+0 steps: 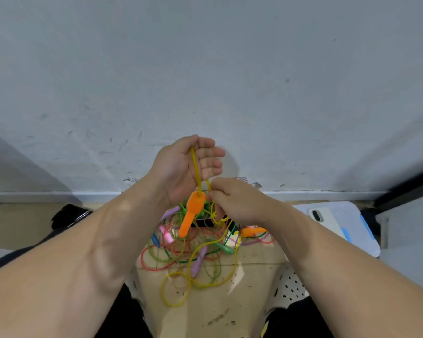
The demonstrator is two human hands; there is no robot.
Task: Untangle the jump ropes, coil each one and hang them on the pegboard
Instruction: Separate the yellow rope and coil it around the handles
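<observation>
A yellow jump rope [194, 164] loops over my raised left hand [188, 164], palm toward me, fingers loosely curled round the cord. Its orange handle [192, 213] hangs below that hand. My right hand [232, 198] pinches the same yellow cord just right of the handle. Beneath lies a tangled pile of ropes [193, 252] in red, green, yellow and purple on the floor, with a second orange handle [252, 231], pink, purple, blue and green handles among them. A white perforated pegboard [289, 286] shows by my right forearm.
A grey wall [205, 69] stands close in front, with a baseboard at floor level. A pale plastic box lid with a phone [325, 217] on it sits at the right. A black object [69, 214] lies at the left.
</observation>
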